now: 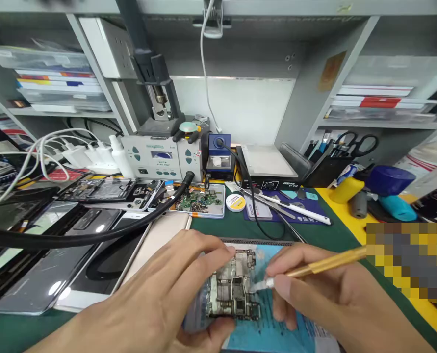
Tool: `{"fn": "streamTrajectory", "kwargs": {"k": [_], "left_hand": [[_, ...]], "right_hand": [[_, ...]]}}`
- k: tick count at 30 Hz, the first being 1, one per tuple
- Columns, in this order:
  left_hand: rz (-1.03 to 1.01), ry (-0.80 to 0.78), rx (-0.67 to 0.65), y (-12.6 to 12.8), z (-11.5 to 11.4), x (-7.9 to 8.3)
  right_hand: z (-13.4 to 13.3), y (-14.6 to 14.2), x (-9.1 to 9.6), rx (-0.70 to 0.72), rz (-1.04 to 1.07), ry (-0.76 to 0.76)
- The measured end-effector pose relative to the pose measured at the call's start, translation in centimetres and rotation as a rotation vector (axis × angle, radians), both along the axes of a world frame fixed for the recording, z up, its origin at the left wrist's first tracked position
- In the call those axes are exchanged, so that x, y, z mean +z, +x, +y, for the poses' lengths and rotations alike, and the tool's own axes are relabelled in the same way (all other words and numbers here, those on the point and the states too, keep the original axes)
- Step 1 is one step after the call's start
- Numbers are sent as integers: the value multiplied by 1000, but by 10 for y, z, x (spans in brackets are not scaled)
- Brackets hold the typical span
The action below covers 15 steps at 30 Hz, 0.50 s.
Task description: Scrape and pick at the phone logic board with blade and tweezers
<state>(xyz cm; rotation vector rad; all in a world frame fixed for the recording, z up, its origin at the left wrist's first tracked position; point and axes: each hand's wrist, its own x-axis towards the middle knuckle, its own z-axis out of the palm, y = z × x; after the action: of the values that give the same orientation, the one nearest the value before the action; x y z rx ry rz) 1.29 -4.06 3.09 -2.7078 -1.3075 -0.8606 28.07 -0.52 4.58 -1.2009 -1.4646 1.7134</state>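
My left hand (167, 289) grips a small phone circuit board (233, 287) by its left and lower edges, holding it over a blue work mat (262, 328). My right hand (314, 289) pinches a gold-handled blade tool (324, 264). The tool's silver tip (262, 285) touches the board's right side. Both hands are closed on what they hold.
Opened phones and back covers (93, 235) lie at the left under a black hose (93, 235). A rework station (159, 159), a tray of small boards (196, 201), a flux tin (235, 202), tweezers (288, 208) and a pen holder with scissors (350, 147) stand behind. Shelves line both sides.
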Motion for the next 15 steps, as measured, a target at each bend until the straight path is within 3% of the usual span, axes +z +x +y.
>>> {"fn": "streamTrajectory", "kwargs": {"k": [3,7,11,15], "left_hand": [[-9,13,4,0,0,-1],[-41,32,-9,1,2,0],[-96,17,-15,3,3,-1],[-166,46,-37,5,5,-4]], "right_hand": [[-5,0,-1,-79,-107,74],[0,3,-2,21,-210,210],[5,3,-1,-28,-238,288],[3,0,0,-29,-131,227]]}}
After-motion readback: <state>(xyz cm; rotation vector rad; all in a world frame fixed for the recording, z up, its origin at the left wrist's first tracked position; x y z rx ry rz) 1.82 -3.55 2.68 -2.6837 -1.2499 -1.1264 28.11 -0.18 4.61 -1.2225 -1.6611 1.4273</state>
